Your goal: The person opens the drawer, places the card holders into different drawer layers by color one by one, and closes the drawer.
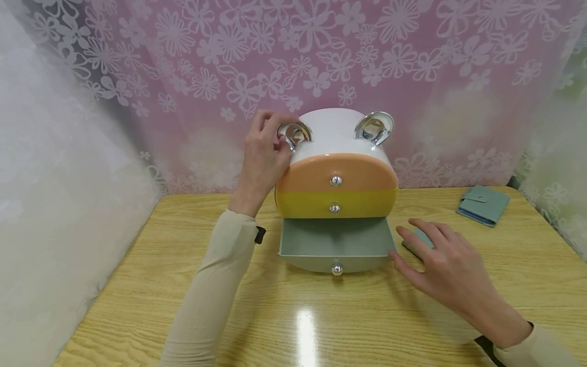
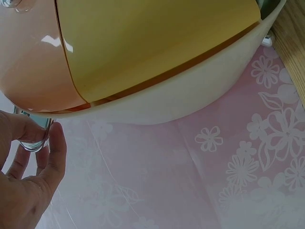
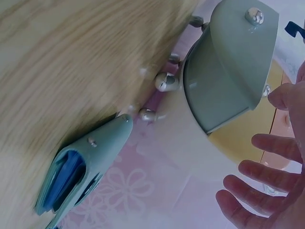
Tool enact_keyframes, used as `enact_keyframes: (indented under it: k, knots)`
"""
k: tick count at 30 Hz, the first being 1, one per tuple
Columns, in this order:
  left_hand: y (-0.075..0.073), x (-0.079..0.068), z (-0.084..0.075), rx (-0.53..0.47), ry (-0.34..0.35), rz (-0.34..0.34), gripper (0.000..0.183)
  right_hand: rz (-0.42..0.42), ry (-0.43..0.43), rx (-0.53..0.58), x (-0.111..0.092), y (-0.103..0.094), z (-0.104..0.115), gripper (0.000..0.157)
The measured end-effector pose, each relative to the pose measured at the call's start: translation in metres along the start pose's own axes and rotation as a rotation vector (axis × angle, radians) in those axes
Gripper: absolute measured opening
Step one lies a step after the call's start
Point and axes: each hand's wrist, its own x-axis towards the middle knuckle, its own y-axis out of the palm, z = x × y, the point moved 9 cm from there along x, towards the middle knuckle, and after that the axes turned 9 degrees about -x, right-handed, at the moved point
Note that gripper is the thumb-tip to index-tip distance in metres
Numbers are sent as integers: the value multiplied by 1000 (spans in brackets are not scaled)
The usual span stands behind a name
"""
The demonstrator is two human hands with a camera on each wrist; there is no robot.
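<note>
A rounded white box (image 1: 332, 125) with silver ears stands on the table, its front made of an orange drawer (image 1: 302, 176), a yellow drawer (image 1: 302, 204) and a green bottom drawer (image 1: 302, 262). The green drawer is pulled out, and its visible inside is bare. My left hand (image 1: 263, 158) pinches the left silver ear (image 1: 298, 133) between thumb and fingers, as the left wrist view shows too. Beside the green drawer's right front corner is my right hand (image 1: 447, 265), fingers spread and holding nothing. A small green item (image 1: 424, 237) lies partly hidden behind its fingers.
At the table's back right lies a green wallet (image 1: 483, 204) with a snap strap. The wooden table (image 1: 183, 285) runs back to a pink flowered curtain (image 1: 206, 102). Pale cloth hangs on both sides. Silver ball feet (image 3: 167, 82) hold the box up.
</note>
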Motion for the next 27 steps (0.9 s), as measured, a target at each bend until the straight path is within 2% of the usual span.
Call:
enact_keyframes:
  k: [5, 12, 21, 27]
  knots:
    - [1, 0, 0, -6, 3, 5, 36, -27, 17, 7, -1, -2, -6, 64]
    - [0, -1, 2, -7, -8, 6, 36, 16, 45, -10, -5, 2, -15, 64]
    - [1, -1, 2, -14, -11, 5, 36, -50, 52, 4, -10, 1, -23, 63]
    - [1, 0, 1, -13, -16, 5, 36, -33, 80, -12, -16, 6, -33, 66]
